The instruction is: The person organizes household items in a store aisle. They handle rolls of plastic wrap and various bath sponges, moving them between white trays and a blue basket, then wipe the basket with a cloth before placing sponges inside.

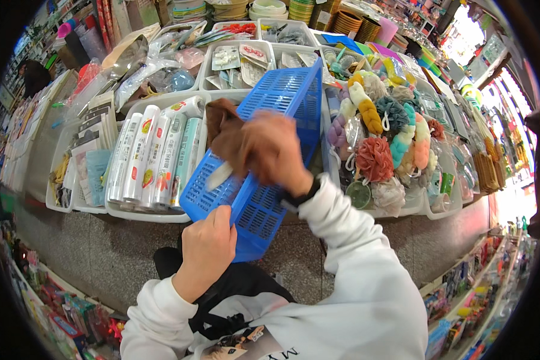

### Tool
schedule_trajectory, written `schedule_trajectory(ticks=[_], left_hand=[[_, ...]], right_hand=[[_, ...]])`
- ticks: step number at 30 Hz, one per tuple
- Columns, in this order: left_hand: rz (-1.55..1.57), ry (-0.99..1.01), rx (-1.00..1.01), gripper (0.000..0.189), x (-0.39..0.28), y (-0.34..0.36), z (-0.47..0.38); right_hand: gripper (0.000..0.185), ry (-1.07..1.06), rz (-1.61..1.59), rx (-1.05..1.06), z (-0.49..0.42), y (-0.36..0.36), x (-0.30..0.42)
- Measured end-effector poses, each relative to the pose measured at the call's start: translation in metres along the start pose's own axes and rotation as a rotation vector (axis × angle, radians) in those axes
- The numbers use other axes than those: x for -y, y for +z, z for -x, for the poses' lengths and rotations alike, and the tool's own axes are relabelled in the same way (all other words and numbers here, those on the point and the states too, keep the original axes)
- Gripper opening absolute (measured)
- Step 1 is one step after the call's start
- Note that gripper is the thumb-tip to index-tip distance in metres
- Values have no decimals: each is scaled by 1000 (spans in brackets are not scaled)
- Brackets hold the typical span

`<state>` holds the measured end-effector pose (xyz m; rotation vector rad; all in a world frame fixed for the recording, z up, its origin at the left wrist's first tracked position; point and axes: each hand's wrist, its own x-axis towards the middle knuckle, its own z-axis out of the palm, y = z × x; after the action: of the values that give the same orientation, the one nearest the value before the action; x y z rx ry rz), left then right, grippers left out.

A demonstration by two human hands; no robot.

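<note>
My left hand [209, 252] grips the near rim of a blue plastic basket [252, 227] with slotted walls. The basket is tilted on its side, raised above the floor in front of my legs, and its far end overlaps the display bins. Motion blurs my right hand [276, 148], which is shut on a crumpled brown cloth [227, 135] over the basket. Part of the cloth sticks out past the basket's left side. A small whitish object [219, 177], blurred, shows against the basket just below the cloth; I cannot tell what it is.
Left of the basket, a white bin [150, 215] holds several rolls of plastic film [141, 157]. To the right are mesh bath puffs [374, 157] in another bin. Packaged small goods [240, 63] fill bins behind. Stocked shelves [472, 288] stand at lower right, above the speckled floor [103, 243].
</note>
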<state>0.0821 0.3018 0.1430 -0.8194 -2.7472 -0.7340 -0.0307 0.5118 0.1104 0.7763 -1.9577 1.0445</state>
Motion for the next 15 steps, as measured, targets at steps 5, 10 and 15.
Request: schedule_trajectory(ticks=[5,10,15], left_hand=[[48,74,-89,20,-2,5,5],[31,57,-39,20,-1,4,1],[94,-29,-51,23,-8,2,24]], right_hand=[[13,42,424,-255,-53,-53,-154],[41,430,775,-21,-83,-111,-251],[35,774,499,-44,-16,-106,-280]])
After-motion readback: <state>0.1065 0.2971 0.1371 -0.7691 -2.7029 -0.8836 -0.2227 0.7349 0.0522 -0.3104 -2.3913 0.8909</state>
